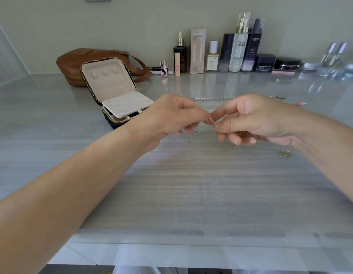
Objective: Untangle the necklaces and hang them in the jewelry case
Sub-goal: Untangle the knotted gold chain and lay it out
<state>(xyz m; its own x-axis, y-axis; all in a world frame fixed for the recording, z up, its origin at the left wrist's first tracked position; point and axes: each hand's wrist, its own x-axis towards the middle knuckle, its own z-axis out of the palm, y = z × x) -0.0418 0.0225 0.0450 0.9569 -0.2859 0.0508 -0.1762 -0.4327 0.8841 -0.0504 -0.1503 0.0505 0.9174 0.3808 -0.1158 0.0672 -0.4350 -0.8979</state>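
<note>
My left hand (171, 115) and my right hand (249, 119) meet above the table's middle, and both pinch a thin gold necklace chain (213, 122) between their fingertips. Loose parts of the fine chain trail onto the table below, with a small gold pendant (285, 153) lying to the right. A silver chain necklace (213, 99) lies stretched out behind my hands. The jewelry case (114, 89) stands open at the left, its cream lid upright with three hooks and its inner flap lowered.
A brown leather bag (76, 60) sits behind the case. Cosmetic bottles and jars (237, 50) line the back wall. A pink charm (301, 104) and a small silver piece (278, 96) lie far right. The table's front edge (171, 244) is near me.
</note>
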